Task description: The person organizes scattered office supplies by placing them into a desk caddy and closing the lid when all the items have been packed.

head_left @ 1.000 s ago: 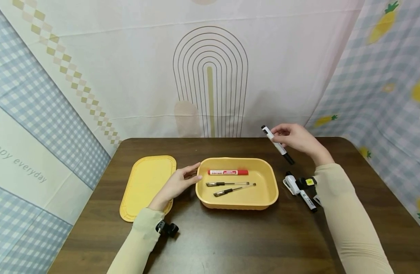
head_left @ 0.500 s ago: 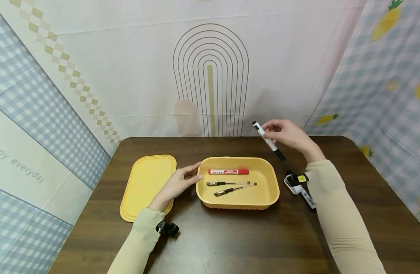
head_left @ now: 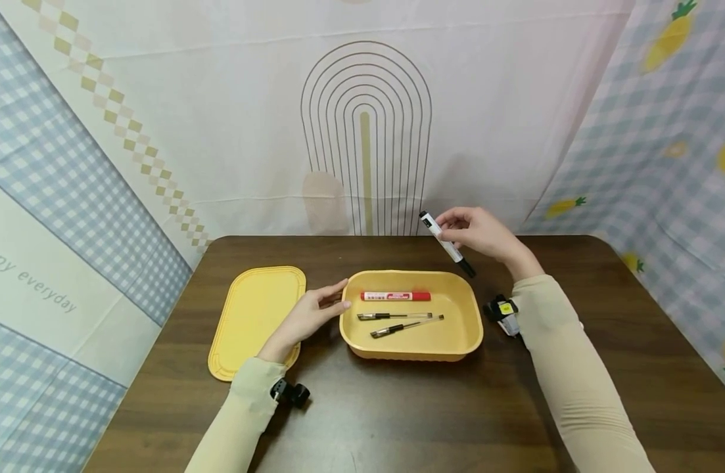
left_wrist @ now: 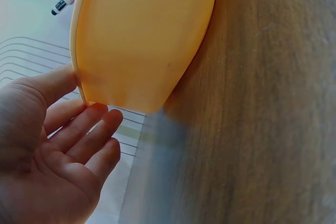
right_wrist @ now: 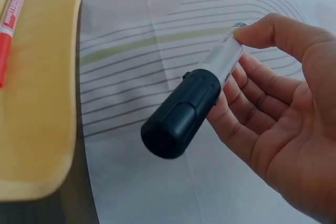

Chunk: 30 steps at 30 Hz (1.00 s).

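Note:
My right hand [head_left: 479,233] pinches a white whiteboard marker with black ends [head_left: 447,244] between thumb and fingers. The marker hangs tilted over the back right corner of a yellow plastic box [head_left: 411,348], its black cap [right_wrist: 181,114] nearest the right wrist camera. At the box's left end my left hand [head_left: 309,318] holds the rim, thumb at the edge and fingers against the outer wall in the left wrist view. Inside the box lie a red whiteboard marker [head_left: 396,296] and two clear gel pens with black grips, the rear pen [head_left: 392,316] and the front pen [head_left: 405,326].
A flat yellow lid [head_left: 257,318] lies on the dark wooden table [head_left: 362,414] left of the box. Right of the box a white item [head_left: 508,324] shows partly, mostly hidden by the right wrist's black camera [head_left: 499,307] and sleeve. A printed cloth [head_left: 244,131] hangs behind the table.
My right hand has carried the black-capped marker leftward, from right of the box to above its back right corner. My left hand has stayed on the box's left end.

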Tool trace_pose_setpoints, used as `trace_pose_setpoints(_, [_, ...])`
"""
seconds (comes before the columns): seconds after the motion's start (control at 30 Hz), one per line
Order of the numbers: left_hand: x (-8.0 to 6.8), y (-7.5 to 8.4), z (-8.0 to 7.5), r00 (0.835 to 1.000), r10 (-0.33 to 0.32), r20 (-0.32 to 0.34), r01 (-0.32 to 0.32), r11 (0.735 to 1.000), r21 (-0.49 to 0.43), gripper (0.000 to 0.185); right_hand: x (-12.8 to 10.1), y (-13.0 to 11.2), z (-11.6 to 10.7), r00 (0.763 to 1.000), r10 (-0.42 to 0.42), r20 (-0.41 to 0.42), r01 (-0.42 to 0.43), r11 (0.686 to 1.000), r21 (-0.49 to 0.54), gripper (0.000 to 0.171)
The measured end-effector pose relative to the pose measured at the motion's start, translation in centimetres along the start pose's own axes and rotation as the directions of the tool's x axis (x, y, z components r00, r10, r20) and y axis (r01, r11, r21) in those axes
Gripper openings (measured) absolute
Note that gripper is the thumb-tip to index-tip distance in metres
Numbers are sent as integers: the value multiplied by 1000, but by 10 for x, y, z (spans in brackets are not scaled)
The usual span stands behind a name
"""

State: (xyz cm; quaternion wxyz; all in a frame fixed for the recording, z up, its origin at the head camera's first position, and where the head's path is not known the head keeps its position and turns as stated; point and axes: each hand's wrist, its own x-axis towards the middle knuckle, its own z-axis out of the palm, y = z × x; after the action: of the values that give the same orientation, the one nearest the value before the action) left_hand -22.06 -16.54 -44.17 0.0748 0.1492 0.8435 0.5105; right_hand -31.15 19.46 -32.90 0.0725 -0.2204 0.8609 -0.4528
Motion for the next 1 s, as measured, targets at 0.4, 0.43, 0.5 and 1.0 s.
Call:
trace_pose_setpoints(0.4, [0,-1,-1,1000,4,18,-3,1000,-7,58,7,-3,18,998,7,55,-8,1000,25,30])
trace_pose_setpoints(0.43, [0,-1,-2,1000,4,17,-4,1000,-5,58,8,-4,19,998,5,59,-7,1000,25,30])
trace_pose_setpoints(0.5, [-1,0,-2,1000,1,13,-1,1000,1,58,8,-6,22,998,5,68,-7,1000,29,29])
trace_pose_setpoints(1.0, [-1,1,-1,1000,10,8,-10,1000,-22,58,15,-6,35,993,-4,118,7,1000,-21,25])
